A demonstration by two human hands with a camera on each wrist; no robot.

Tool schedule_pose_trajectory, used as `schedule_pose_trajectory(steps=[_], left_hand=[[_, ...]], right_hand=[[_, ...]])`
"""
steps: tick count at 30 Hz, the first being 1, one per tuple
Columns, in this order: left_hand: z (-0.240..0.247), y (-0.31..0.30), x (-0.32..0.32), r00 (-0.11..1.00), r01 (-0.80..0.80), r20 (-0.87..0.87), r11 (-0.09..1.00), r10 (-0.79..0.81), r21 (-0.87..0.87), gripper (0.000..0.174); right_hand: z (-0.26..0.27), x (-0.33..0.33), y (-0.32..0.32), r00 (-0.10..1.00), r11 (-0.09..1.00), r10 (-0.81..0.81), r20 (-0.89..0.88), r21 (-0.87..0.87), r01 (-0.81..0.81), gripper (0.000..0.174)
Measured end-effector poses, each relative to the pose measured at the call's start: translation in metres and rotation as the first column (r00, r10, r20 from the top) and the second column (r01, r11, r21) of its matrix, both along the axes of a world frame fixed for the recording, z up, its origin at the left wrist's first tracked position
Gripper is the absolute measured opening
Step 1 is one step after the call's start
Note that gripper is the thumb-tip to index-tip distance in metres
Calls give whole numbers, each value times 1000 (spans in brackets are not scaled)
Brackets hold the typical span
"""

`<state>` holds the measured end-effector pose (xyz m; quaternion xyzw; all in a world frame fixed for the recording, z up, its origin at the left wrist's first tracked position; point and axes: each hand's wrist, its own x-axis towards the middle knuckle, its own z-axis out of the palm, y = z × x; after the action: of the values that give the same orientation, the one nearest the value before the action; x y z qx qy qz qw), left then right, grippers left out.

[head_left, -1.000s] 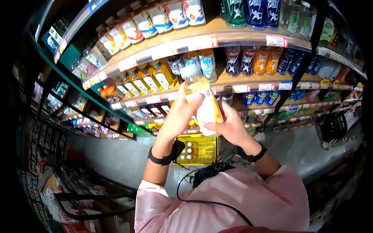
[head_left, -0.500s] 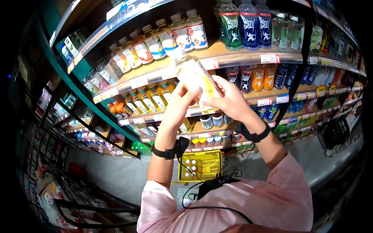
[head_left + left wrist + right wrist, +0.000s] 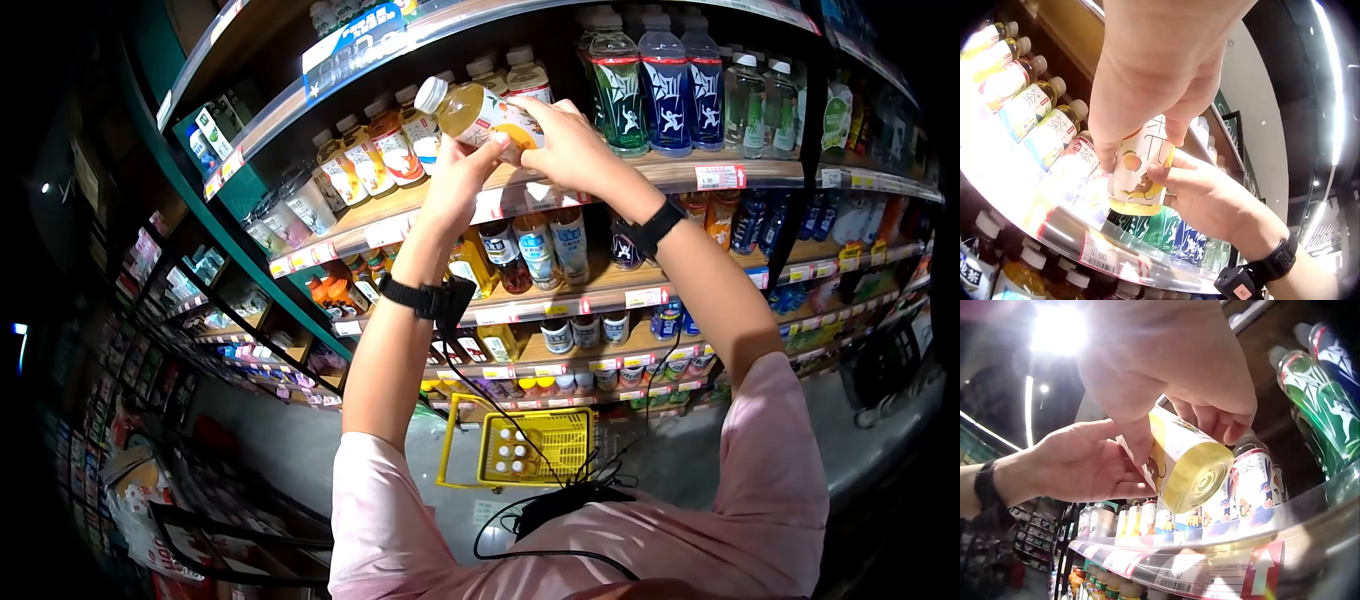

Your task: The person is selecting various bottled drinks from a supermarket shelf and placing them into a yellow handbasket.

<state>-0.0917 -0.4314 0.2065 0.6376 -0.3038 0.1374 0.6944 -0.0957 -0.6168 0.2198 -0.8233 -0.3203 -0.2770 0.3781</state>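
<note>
Both hands hold a tea bottle (image 3: 475,110) with a white cap, yellow liquid and a fruit-printed label, tilted in front of the upper shelf. My left hand (image 3: 462,180) is at the cap-side part of it, fingers and thumb on opposite sides in the left wrist view. Nearer the base, my right hand (image 3: 570,150) grips it, thumb (image 3: 1160,174) across the label. The clear bottom of the bottle (image 3: 1200,478) faces the right wrist camera. Behind it stands a row of similar tea bottles (image 3: 365,160) on the shelf.
Green and blue drink bottles (image 3: 665,95) stand to the right on the same shelf (image 3: 640,172). Lower shelves carry more drinks, among them blue-labelled bottles (image 3: 535,250). A yellow basket (image 3: 565,440) with several white-capped bottles sits on the floor. Cables hang before the torso.
Both hands have risen and reached forward with the bottle, from over the lower shelves to the upper shelf. The bottle's cap has swung further left, so it lies more slanted.
</note>
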Motion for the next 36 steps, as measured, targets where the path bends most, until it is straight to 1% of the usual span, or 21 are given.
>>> schedule_pose_trajectory(steps=[3, 4, 6, 8, 11, 12, 13, 16, 18, 25, 26, 27, 28, 29, 30, 31, 32, 33, 34, 35, 36], left_hand=[[8, -4, 14, 996, -89, -24, 992, 91, 84, 41], [11, -7, 24, 997, -75, -19, 994, 77, 83, 41], [16, -12, 34, 982, -175, 109, 955, 153, 241, 40], [17, -22, 45, 934, -337, 210, 909, 290, 243, 40], [-3, -29, 70, 842, -511, 335, 825, 424, 240, 38], [-7, -32, 71, 826, -554, 299, 784, 477, 279, 38], [-11, -33, 74, 828, -544, 316, 799, 463, 257, 37], [-15, -31, 73, 867, -486, 257, 839, 427, 246, 45], [-18, -31, 68, 784, -615, 355, 715, 509, 333, 44], [-8, -27, 39, 780, -621, 415, 496, 468, 607, 48], [-10, -31, 14, 734, -679, 502, 474, 458, 560, 51], [-26, -29, -3, 557, -771, 736, 567, 384, 288, 51], [-36, -24, -32, 567, -736, 754, 616, 333, 281, 48], [-43, -24, -81, 743, -626, 574, 663, 344, 412, 38], [-60, -11, -113, 889, -440, 385, 693, 246, 572, 27], [-90, 13, -135, 988, -149, 78, 651, 137, 745, 20], [-125, 32, -146, 961, 273, -214, 735, -176, 621, 19], [-161, 49, -154, 796, 574, -515, 667, -317, 475, 21], [-214, 64, -162, 432, 696, -839, 714, -330, 78, 25], [-299, 89, -166, 380, 591, -885, 806, -270, 9, 27], [-376, 105, -183, 490, 426, -866, 840, 98, 336, 33]], right_hand=[[-15, 43, 1, 991, 998, 32, 132, 49, -39, 71], [-18, 53, -2, 1000, 998, 8, 14, 69, -9, 75], [-27, 63, 1, 999, 985, 3, 51, 172, -11, 72], [-33, 72, 3, 996, 964, -6, 84, 265, -17, 70], [-41, 73, 5, 980, 952, -117, -161, 264, 157, 78], [-41, 69, 4, 968, 955, -198, -157, 194, 227, 80], [-40, 62, -1, 973, 972, -186, -138, 115, 203, 78], [-40, 61, -2, 979, 977, -169, -112, 113, 181, 77], [-42, 61, 0, 976, 975, -202, -78, 75, 207, 75], [-30, 53, -2, 964, 973, -230, -136, -10, 231, 84], [-36, 41, -3, 971, 970, -239, 27, 50, 238, 82], [-42, 20, -6, 958, 974, -197, 207, 151, 168, 74], [-54, 1, -7, 922, 966, -171, 349, 243, 87, 67], [-65, -41, -11, 980, 950, -26, 198, 309, -37, 62], [-86, -76, -18, 970, 887, 241, -15, 409, -214, 59], [-111, -108, -36, 807, 768, 560, -185, 481, -423, 53], [-148, -122, -61, 460, 657, 751, -474, 464, -594, 49], [-164, -132, -80, 51, 565, 593, -804, 370, -738, 53], [-198, -125, -87, -80, 133, 747, -659, 267, -955, 58], [-208, -138, -99, -310, 424, 314, -897, 425, -800, 53], [-281, -142, -116, -221, 602, 555, -802, 571, -558, 43]])
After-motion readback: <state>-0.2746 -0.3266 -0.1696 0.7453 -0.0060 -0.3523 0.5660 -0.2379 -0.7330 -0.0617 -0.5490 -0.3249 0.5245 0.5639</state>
